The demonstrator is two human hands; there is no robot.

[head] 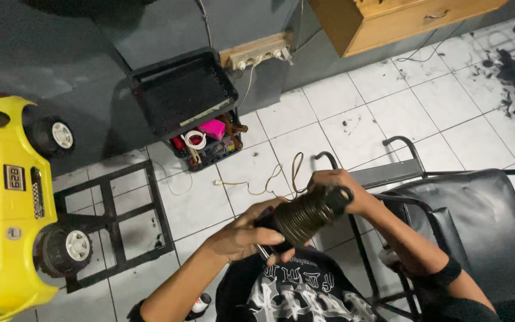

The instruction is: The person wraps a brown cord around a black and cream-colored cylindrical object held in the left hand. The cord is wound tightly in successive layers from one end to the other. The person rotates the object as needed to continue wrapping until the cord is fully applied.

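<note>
I hold a dark handheld appliance (305,216) with a ribbed, coil-wrapped barrel in front of my chest. My left hand (242,235) grips its lower, handle end. My right hand (340,183) wraps the upper end of the barrel, near its round black tip. A thin pale cord (269,179) trails over the white tiles beyond my hands. My dark printed shirt (293,292) fills the bottom of the view.
A black barber chair (478,214) with metal armrests stands at the right. A black tiered trolley (183,95) holding small items stands by the grey wall, beside a power strip (257,52). A yellow ride-on toy car (7,203) and a black metal frame (114,220) are at the left.
</note>
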